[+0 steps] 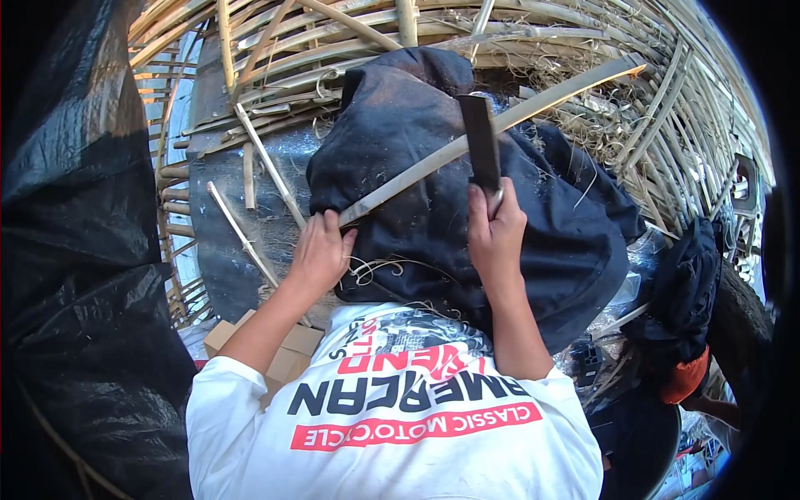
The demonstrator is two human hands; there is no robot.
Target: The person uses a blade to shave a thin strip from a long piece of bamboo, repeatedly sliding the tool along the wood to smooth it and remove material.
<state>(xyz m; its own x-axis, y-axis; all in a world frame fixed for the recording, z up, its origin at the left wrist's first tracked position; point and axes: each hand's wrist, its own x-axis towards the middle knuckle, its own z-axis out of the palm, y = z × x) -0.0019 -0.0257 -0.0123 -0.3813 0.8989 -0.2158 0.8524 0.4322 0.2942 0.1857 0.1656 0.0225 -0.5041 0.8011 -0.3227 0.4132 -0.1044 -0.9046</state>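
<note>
Over dark cloth, the left hand clasps a bamboo strip, the right hand a broad-bladed knife; should the strip twist, the knife could skid.

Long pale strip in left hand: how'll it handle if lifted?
Probably stiff: the strip spans the dark cloth nearly straight. Likely light: looks thin. Far end may dip, since the left hand grips only one end.

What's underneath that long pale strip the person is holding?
Under the strip is dark cloth, with pale shavings showing behind its far end. Whatever the cloth covers is hidden.
</note>
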